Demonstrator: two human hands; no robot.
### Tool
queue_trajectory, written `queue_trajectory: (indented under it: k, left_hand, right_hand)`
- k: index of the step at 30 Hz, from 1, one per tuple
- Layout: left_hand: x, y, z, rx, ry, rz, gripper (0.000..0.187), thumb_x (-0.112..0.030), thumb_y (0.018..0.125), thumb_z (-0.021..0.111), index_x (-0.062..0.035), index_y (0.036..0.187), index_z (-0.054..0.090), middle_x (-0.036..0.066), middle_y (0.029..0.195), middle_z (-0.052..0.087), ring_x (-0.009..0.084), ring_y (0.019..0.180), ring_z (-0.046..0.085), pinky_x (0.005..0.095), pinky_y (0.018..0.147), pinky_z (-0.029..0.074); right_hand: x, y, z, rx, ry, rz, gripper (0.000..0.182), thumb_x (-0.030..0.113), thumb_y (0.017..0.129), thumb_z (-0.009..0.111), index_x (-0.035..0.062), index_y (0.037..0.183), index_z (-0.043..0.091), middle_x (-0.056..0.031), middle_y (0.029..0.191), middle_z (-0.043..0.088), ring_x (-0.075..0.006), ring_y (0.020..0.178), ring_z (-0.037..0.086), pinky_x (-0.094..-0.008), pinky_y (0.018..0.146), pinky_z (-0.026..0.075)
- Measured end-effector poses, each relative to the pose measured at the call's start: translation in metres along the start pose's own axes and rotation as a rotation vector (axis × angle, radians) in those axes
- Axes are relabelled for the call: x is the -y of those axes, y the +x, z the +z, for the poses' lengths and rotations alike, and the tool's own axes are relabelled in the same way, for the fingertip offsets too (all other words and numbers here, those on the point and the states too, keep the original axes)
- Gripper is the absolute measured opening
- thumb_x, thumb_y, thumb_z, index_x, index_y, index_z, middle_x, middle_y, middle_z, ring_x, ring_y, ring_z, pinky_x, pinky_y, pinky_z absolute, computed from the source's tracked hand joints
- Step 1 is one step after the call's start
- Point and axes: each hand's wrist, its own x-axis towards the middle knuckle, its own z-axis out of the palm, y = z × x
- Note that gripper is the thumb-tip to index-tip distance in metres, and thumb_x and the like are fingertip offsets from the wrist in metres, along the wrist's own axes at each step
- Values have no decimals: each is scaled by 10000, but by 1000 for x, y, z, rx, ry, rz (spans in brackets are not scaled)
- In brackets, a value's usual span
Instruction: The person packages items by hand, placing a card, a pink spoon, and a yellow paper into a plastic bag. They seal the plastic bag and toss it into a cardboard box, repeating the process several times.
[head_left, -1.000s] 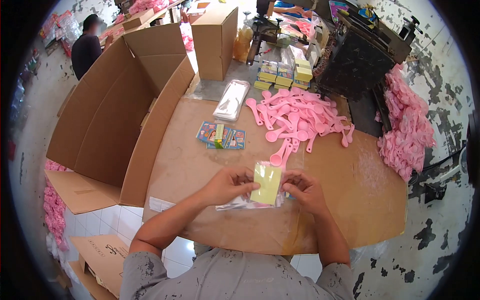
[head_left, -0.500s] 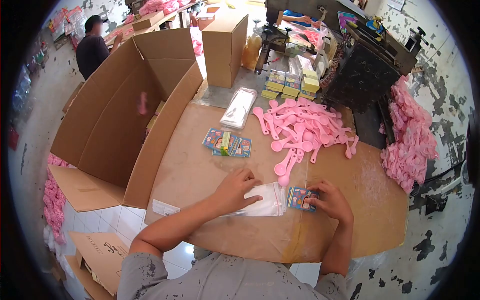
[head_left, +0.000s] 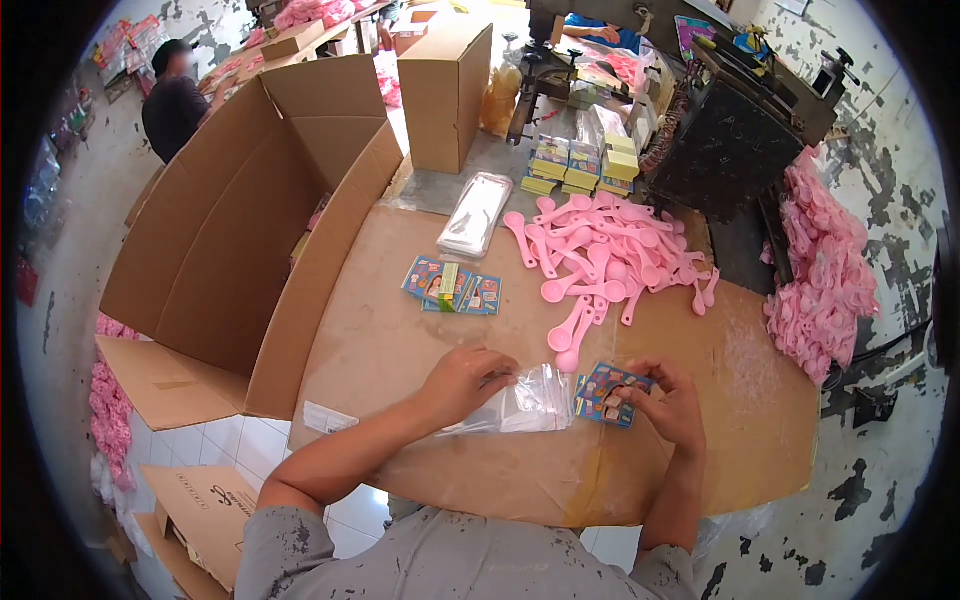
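My left hand (head_left: 465, 383) is closed in a pinch at the upper left edge of a clear zip plastic bag (head_left: 540, 402), which looks partly lifted off the bags under it. Between the thumb and fingers of my right hand (head_left: 668, 402) is a blue printed card (head_left: 606, 396), tilted up just right of the bags. More cards seem to lie beneath it. Beyond the bags, a large heap of pink measuring spoons (head_left: 600, 250) spreads over the cardboard-covered table (head_left: 400, 350); its nearest spoon almost touches the bag's top edge.
Banded blue card packs (head_left: 452, 287) and a stack of clear bags (head_left: 475, 215) lie ahead. A big open carton (head_left: 200, 240) stands at left. Behind are stacked card bundles (head_left: 580, 168), a dark machine (head_left: 720, 135) and, far left, a person (head_left: 172, 105).
My right hand has raised and tilted the blue card. My left fingers have closed at the bag, which now looks crinkled and lifted. A pink thing in mid-air inside the carton is gone from sight.
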Motion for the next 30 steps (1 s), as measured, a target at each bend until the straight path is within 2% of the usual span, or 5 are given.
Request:
queue_trajectory:
  k: [2,11,20,26,30]
  left_hand:
    - [-6,1,-1,-29,26,28,199,-141,914,778,-97,1099,721,37,863,743,245,875,684,401,837,498]
    - [0,-2,-2,39,17,36,118,-121,940,753,-86,1047,715,70,1077,742,242,984,695,397,887,519]
    - [1,2,-10,-12,-604,-155,23,-43,982,675,-33,998,662,132,1236,670,198,1082,694,317,937,566]
    - [5,2,-8,89,-998,-430,135,-41,1012,691,40,1119,671,113,1012,756,181,940,739,327,864,610]
    - [-2,1,-1,81,-983,-461,213,-40,999,719,45,1191,678,121,1020,766,171,945,745,318,810,626]
  right_hand:
    - [9,0,26,-109,307,-29,199,41,855,846,30,984,695,-36,1021,723,-106,861,675,-280,762,541]
    - [1,9,61,94,-472,-483,180,64,839,809,64,1011,757,-81,1004,710,-274,967,674,-398,855,539]
    - [-12,11,64,142,-755,-554,228,101,804,766,77,1031,767,-74,1043,686,-274,1132,612,-444,1030,441]
    - [-13,8,55,139,-530,-427,280,34,845,762,80,1121,744,-93,1066,690,-251,1033,671,-399,993,510]
    - [-1,0,66,-70,23,0,334,4,916,738,59,1243,701,-78,1100,708,-152,955,693,-326,840,552]
